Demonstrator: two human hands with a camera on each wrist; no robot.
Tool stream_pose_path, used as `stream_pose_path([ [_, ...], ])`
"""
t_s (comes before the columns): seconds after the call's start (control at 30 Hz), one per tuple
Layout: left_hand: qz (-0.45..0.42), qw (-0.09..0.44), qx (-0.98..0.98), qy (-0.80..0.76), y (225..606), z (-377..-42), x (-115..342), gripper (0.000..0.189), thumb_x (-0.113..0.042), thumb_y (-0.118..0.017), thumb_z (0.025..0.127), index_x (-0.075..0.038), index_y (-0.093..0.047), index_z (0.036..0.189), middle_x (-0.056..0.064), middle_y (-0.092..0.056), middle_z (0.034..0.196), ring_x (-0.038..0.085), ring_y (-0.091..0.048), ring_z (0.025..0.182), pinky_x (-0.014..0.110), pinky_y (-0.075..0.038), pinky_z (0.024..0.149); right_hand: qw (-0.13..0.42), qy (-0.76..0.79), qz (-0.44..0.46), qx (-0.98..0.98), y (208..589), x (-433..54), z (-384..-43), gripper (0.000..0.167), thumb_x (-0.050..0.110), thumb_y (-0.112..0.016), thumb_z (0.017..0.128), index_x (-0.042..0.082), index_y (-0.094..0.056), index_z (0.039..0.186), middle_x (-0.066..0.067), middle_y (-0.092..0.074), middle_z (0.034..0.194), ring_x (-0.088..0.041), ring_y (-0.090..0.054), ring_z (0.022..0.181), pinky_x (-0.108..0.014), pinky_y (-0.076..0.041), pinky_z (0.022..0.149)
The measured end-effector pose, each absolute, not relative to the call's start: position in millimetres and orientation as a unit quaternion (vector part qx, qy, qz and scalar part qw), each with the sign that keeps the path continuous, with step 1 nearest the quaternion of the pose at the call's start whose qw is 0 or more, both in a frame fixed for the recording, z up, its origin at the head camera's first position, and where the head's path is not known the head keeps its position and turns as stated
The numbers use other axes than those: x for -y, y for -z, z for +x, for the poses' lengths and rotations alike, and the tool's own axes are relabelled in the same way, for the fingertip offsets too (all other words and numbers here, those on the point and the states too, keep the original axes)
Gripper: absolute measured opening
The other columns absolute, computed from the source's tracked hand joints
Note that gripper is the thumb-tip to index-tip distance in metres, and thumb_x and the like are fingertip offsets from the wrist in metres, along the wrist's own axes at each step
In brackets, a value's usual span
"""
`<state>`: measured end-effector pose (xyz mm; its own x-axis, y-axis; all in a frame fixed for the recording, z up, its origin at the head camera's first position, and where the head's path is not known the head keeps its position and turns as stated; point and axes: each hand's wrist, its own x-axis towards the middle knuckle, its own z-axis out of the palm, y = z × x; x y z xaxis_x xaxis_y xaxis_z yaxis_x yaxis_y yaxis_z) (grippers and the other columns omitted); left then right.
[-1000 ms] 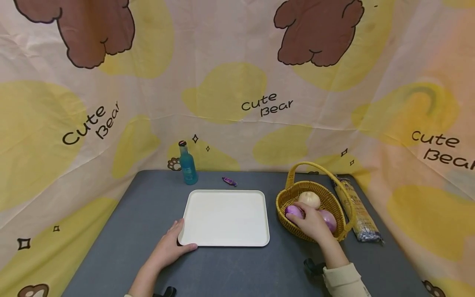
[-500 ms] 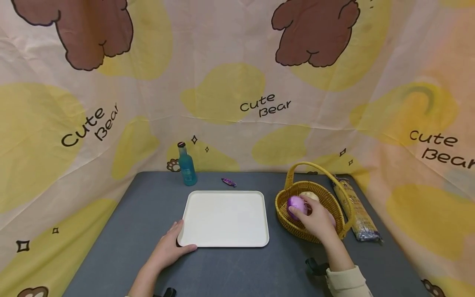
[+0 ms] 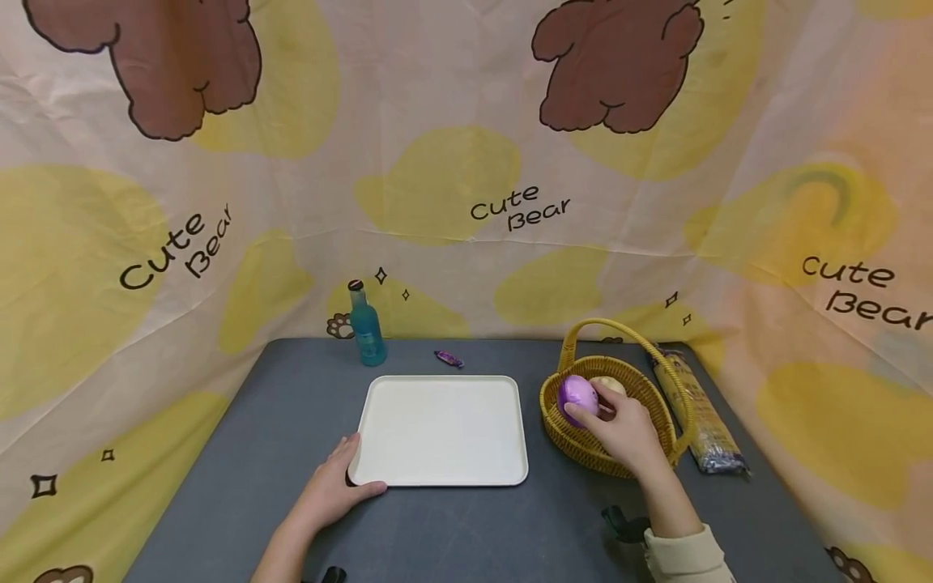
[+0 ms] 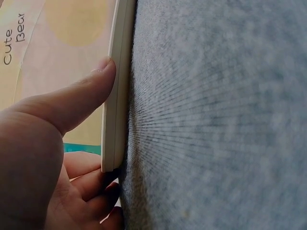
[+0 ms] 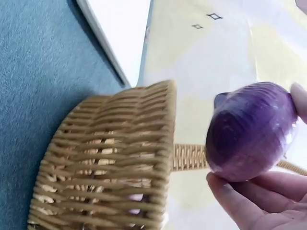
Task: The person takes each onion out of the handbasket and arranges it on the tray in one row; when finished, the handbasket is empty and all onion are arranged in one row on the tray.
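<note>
My right hand (image 3: 625, 427) pinches a purple onion (image 5: 254, 132) between thumb and fingertips. The onion is raised just above the rim of the yellow wicker basket (image 3: 583, 453). Behind my fingers, a pale onion (image 3: 611, 385) is partly visible inside the basket; the hand covers much of the inside. My left hand (image 3: 331, 482) rests at the near left corner of a white rectangular tray (image 3: 443, 429), thumb along the front edge and fingers along the left side. In the left wrist view, the thumb touches the tray's rim (image 4: 115, 105).
A blue bottle (image 3: 369, 336) stands behind the tray's left side. A small purple wrapped candy (image 3: 449, 359) lies beyond the tray. Right of the basket lies a long yellow package (image 3: 700, 413). The basket's tall handle (image 3: 637, 332) arches over it. A printed cloth hangs behind the grey table (image 3: 466, 534).
My right hand has lifted the purple onion up from inside the basket to above its rim. My left hand stays at the tray's corner.
</note>
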<state>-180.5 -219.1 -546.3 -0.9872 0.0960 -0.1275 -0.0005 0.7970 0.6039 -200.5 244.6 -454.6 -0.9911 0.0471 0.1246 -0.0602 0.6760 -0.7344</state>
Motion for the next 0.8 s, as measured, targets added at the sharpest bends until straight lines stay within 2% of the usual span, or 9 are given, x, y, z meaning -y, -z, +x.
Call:
stream_pose_path([
  [0.13, 0.029, 0.074, -0.944, -0.319, 546, -180, 219, 0.114, -0.058, -0.081, 0.077, 0.003, -0.027, 0.157, 0.026, -0.031, 0.161, 0.047, -0.021, 0.151, 0.067, -0.027, 0.115, 0.071, -0.439, 0.007, 0.896, 452, -238, -199, 0.085, 0.052, -0.078, 0.085, 0.002, -0.049, 0.148, -0.024, -0.058, 0.141, -0.037, -0.065, 0.121, -0.046, -0.055, 0.096],
  [0.3, 0.028, 0.074, -0.942, -0.325, 546, -180, 219, 0.114, -0.058, -0.081, 0.077, 0.003, -0.026, 0.158, 0.025, -0.031, 0.161, 0.047, -0.020, 0.151, 0.066, -0.027, 0.116, 0.072, -0.470, 0.039, 0.879, 448, -228, -197, 0.087, 0.044, -0.080, 0.086, 0.000, -0.043, 0.151, -0.024, -0.053, 0.146, -0.041, -0.062, 0.124, -0.050, -0.053, 0.099],
  [0.47, 0.025, 0.074, -0.941, -0.331, 547, -181, 220, 0.114, -0.059, -0.080, 0.078, 0.001, -0.026, 0.158, 0.024, -0.030, 0.162, 0.045, -0.019, 0.152, 0.066, -0.027, 0.116, 0.097, -0.469, 0.077, 0.874, 448, -218, -197, 0.080, 0.036, -0.083, 0.084, 0.000, -0.049, 0.147, -0.021, -0.059, 0.139, -0.036, -0.064, 0.120, -0.050, -0.053, 0.099],
  [0.6, 0.025, 0.071, -0.940, -0.332, 549, -180, 221, 0.114, -0.057, -0.081, 0.078, 0.001, -0.026, 0.158, 0.024, -0.031, 0.162, 0.045, -0.020, 0.152, 0.066, -0.027, 0.116, 0.097, -0.465, 0.090, 0.875, 450, -208, -198, 0.076, 0.038, -0.084, 0.083, 0.004, -0.054, 0.144, -0.016, -0.061, 0.136, -0.031, -0.063, 0.119, -0.048, -0.053, 0.100],
  [0.8, 0.028, 0.069, -0.942, -0.327, 547, -178, 220, 0.114, -0.057, -0.081, 0.077, 0.003, -0.027, 0.157, 0.024, -0.032, 0.161, 0.046, -0.020, 0.152, 0.067, -0.026, 0.115, 0.088, -0.477, 0.100, 0.869, 452, -195, -198, 0.076, 0.036, -0.085, 0.081, 0.005, -0.055, 0.143, -0.017, -0.058, 0.141, -0.032, -0.060, 0.124, -0.046, -0.053, 0.099],
])
